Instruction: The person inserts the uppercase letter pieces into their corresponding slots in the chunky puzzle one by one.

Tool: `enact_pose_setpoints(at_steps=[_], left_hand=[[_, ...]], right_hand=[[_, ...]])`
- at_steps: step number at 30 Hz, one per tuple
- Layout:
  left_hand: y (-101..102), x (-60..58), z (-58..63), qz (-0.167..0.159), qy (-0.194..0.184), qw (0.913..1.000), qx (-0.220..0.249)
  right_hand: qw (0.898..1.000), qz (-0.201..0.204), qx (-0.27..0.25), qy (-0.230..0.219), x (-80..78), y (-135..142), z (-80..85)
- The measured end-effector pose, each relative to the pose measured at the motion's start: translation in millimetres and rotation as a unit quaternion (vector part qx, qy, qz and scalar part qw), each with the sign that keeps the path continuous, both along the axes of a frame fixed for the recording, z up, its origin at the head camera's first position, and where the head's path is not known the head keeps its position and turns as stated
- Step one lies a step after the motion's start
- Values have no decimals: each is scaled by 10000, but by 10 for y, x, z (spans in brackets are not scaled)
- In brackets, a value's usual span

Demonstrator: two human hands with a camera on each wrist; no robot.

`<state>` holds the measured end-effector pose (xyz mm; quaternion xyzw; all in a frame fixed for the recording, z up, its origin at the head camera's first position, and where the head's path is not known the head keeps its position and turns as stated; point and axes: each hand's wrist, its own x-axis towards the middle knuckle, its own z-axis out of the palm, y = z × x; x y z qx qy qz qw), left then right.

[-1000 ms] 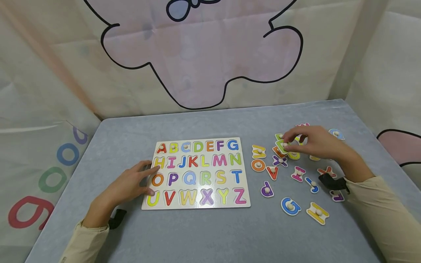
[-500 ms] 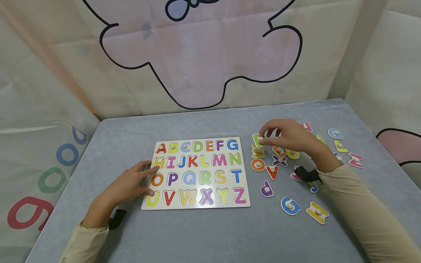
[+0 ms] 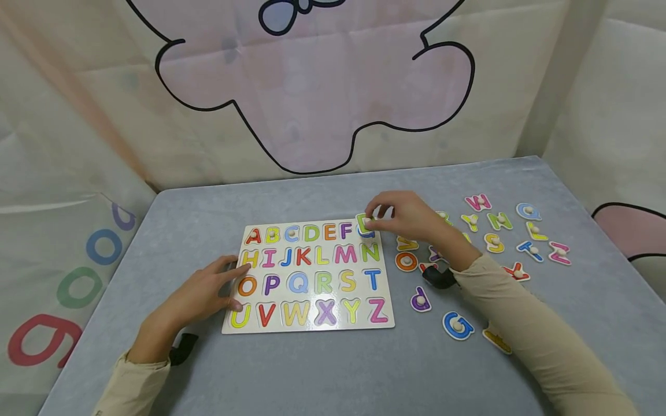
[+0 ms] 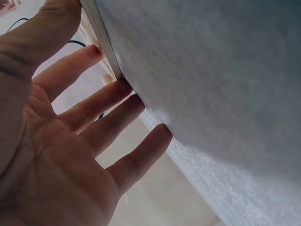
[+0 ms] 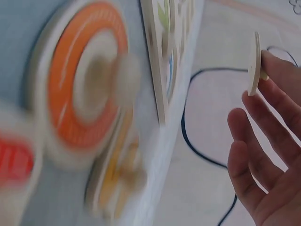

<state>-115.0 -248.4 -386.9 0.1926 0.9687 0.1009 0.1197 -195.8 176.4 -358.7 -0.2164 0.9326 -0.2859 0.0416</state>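
The alphabet puzzle board (image 3: 309, 329) lies flat on the table, with knobbed A, B and C pieces in its top row. My left hand (image 3: 205, 294) rests at the board's left side, thumb and forefinger on its surface. In the left wrist view, the fingers (image 4: 110, 129) reach out almost straight against the board's wooden edge (image 4: 109, 52). My right hand (image 3: 403, 214) pinches a green letter puzzle piece (image 3: 361, 219) by its knob, over the board's top right corner, overlapping the G slot. The right wrist view shows that piece (image 5: 254, 66) edge-on, raised between thumb and fingertips.
Loose letter pieces lie right of the board, among them an orange O (image 3: 399, 262), a purple P (image 3: 416, 303), a blue G (image 3: 448, 325) and a pink M (image 3: 473, 202). My right forearm (image 3: 531, 329) passes over some of them. A printed cloth (image 3: 312, 133) hangs behind the table.
My right hand has carried the green letter piece leftward from the loose pieces to above the board's top right corner. My left hand has stayed at the board's left edge.
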Motion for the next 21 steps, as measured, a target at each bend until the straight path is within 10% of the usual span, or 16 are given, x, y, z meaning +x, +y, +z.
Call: enact_pose_setpoints(at_steps=[21], left_hand=[[10, 12, 29, -120, -24, 9999, 4]], right_hand=[[9991, -129, -58, -395, -128, -886, -174]])
